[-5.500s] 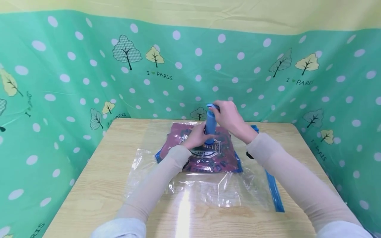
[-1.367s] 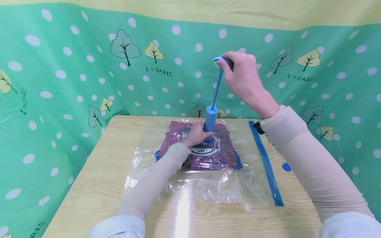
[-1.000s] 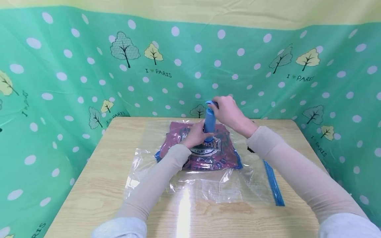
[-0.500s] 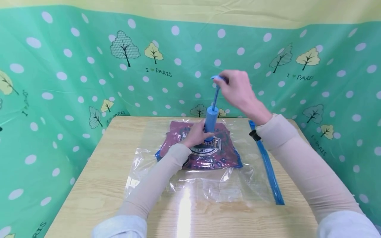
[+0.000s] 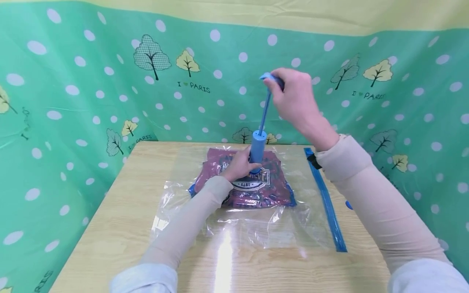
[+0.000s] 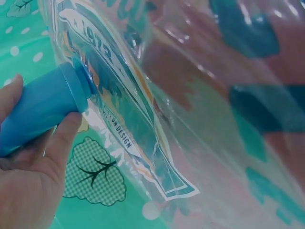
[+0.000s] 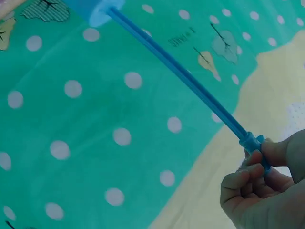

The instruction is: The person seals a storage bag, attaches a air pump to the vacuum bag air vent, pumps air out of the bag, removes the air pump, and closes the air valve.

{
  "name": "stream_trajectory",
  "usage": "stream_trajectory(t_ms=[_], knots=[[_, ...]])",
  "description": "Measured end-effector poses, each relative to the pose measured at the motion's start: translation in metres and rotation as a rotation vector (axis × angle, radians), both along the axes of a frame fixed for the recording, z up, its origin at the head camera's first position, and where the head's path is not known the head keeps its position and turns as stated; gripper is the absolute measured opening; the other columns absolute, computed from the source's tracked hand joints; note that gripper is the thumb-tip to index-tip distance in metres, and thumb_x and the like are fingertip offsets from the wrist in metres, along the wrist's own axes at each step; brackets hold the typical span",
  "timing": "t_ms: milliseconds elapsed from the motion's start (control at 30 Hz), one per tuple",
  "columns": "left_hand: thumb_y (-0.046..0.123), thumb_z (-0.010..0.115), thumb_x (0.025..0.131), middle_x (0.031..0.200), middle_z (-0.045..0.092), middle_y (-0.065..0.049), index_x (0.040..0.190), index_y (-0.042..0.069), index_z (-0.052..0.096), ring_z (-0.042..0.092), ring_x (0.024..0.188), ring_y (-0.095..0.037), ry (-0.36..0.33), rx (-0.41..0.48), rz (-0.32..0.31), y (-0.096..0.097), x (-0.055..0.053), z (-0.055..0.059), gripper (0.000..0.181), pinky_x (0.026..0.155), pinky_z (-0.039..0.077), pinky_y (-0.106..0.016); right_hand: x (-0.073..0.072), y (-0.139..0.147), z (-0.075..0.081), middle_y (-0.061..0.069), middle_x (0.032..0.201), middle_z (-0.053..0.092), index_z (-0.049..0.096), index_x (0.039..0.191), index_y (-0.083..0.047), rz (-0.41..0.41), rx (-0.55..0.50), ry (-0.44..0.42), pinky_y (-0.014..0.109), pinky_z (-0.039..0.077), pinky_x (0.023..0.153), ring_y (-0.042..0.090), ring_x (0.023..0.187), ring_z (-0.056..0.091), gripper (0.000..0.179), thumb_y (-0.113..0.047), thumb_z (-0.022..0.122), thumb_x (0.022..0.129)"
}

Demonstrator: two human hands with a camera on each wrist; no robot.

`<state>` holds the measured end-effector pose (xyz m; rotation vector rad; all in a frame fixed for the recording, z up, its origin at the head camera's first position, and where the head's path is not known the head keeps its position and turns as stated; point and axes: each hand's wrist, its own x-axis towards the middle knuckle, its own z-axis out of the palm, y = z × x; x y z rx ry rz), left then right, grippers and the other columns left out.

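Observation:
A blue hand pump (image 5: 258,147) stands on a clear vacuum storage bag (image 5: 289,234), its lower end at a blue valve. Inside the bag lies a folded maroon and blue printed garment (image 5: 253,197). My left hand (image 5: 238,165) grips the pump's barrel near its base; in the left wrist view the barrel (image 6: 43,105) meets the bag's plastic. High above, my right hand (image 5: 294,95) holds the pump's handle (image 5: 272,77), fingers curled round it. The plunger rod (image 7: 181,71) is drawn far out of the barrel in the right wrist view.
The bag's blue zip strip (image 5: 326,199) runs along its right side on the wooden table (image 5: 124,219). A small blue round cap (image 5: 349,204) lies beyond the strip, partly behind the right sleeve. A green dotted curtain (image 5: 205,106) encloses the back and both sides.
My right hand has pulled the pump handle up from the barrel top, pushed it down and raised it again, now higher than half a second ago. My left hand stays on the barrel.

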<state>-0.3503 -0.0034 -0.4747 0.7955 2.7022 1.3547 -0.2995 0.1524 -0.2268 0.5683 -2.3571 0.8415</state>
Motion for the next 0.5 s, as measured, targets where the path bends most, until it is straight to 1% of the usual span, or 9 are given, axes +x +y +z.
stream_trajectory(t_ms=[33, 100, 133, 200, 267, 300, 367, 467, 500], knots=[[0.009, 0.080, 0.095, 0.126, 0.070, -0.022, 0.143, 0.003, 0.053, 0.072, 0.107, -0.034, -0.001, 0.001, 0.006, -0.001, 0.000, 0.000, 0.055, 0.088, 0.060, -0.041, -0.003, -0.001, -0.008, 0.013, 0.089, 0.070, 0.074, 0.117, 0.003, 0.013, 0.009, -0.028, 0.027, 0.041, 0.057, 0.022, 0.063, 0.051, 0.028, -0.020, 0.061, 0.108], [0.009, 0.080, 0.095, 0.126, 0.071, -0.022, 0.143, 0.003, 0.052, 0.073, 0.106, -0.034, -0.005, -0.001, 0.006, -0.001, 0.001, 0.000, 0.056, 0.085, 0.061, -0.039, -0.009, -0.001, -0.029, 0.012, 0.085, 0.070, 0.075, 0.112, 0.002, 0.026, 0.042, -0.113, 0.027, 0.043, 0.054, 0.021, 0.060, 0.052, 0.024, -0.018, 0.062, 0.108], [0.009, 0.080, 0.095, 0.126, 0.071, -0.022, 0.144, 0.003, 0.052, 0.073, 0.106, -0.034, -0.007, -0.003, -0.001, 0.000, 0.001, 0.000, 0.056, 0.084, 0.061, -0.038, -0.010, 0.000, -0.041, 0.012, 0.081, 0.068, 0.075, 0.109, 0.002, 0.023, 0.064, -0.160, 0.028, 0.043, 0.053, 0.021, 0.058, 0.052, 0.024, -0.018, 0.062, 0.108], [0.011, 0.078, 0.097, 0.126, 0.070, -0.022, 0.148, 0.004, 0.049, 0.074, 0.103, -0.033, -0.015, -0.013, -0.023, 0.003, 0.000, -0.002, 0.059, 0.076, 0.062, -0.035, -0.012, 0.003, -0.065, 0.010, 0.073, 0.064, 0.075, 0.106, 0.001, 0.014, 0.104, -0.248, 0.031, 0.042, 0.052, 0.021, 0.054, 0.050, 0.024, -0.019, 0.061, 0.109], [0.013, 0.077, 0.098, 0.127, 0.070, -0.022, 0.152, 0.006, 0.046, 0.074, 0.101, -0.033, -0.027, -0.025, -0.040, 0.005, -0.001, -0.004, 0.063, 0.072, 0.062, -0.033, -0.012, 0.005, -0.085, 0.010, 0.067, 0.059, 0.074, 0.103, -0.002, 0.005, 0.131, -0.303, 0.034, 0.041, 0.052, 0.023, 0.051, 0.049, 0.024, -0.020, 0.060, 0.110], [0.013, 0.077, 0.098, 0.127, 0.070, -0.022, 0.154, 0.007, 0.045, 0.074, 0.102, -0.032, -0.024, -0.029, -0.041, 0.005, -0.002, -0.004, 0.065, 0.075, 0.062, -0.033, -0.012, 0.006, -0.093, 0.010, 0.066, 0.059, 0.074, 0.102, -0.001, 0.004, 0.137, -0.306, 0.035, 0.041, 0.052, 0.023, 0.051, 0.050, 0.024, -0.020, 0.060, 0.109], [0.013, 0.078, 0.098, 0.126, 0.070, -0.020, 0.154, 0.007, 0.046, 0.074, 0.103, -0.031, -0.014, -0.033, -0.027, 0.005, -0.003, -0.004, 0.065, 0.082, 0.061, -0.036, -0.013, 0.006, -0.102, 0.008, 0.066, 0.059, 0.074, 0.103, -0.002, 0.022, 0.134, -0.293, 0.036, 0.041, 0.053, 0.023, 0.051, 0.051, 0.023, -0.020, 0.060, 0.109], [0.012, 0.079, 0.096, 0.126, 0.071, -0.019, 0.149, 0.006, 0.050, 0.072, 0.108, -0.031, 0.013, -0.041, -0.002, 0.002, -0.004, -0.004, 0.061, 0.095, 0.057, -0.039, -0.015, 0.004, -0.101, 0.008, 0.066, 0.060, 0.074, 0.100, -0.001, 0.052, 0.126, -0.236, 0.036, 0.040, 0.053, 0.023, 0.051, 0.048, 0.024, -0.019, 0.061, 0.109], [0.013, 0.079, 0.096, 0.126, 0.071, -0.019, 0.148, 0.006, 0.051, 0.072, 0.109, -0.031, 0.016, -0.043, 0.003, 0.001, -0.005, -0.003, 0.059, 0.096, 0.057, -0.040, -0.016, 0.003, -0.099, 0.008, 0.066, 0.059, 0.074, 0.100, -0.001, 0.055, 0.121, -0.219, 0.035, 0.039, 0.052, 0.023, 0.049, 0.047, 0.023, -0.019, 0.062, 0.109]])
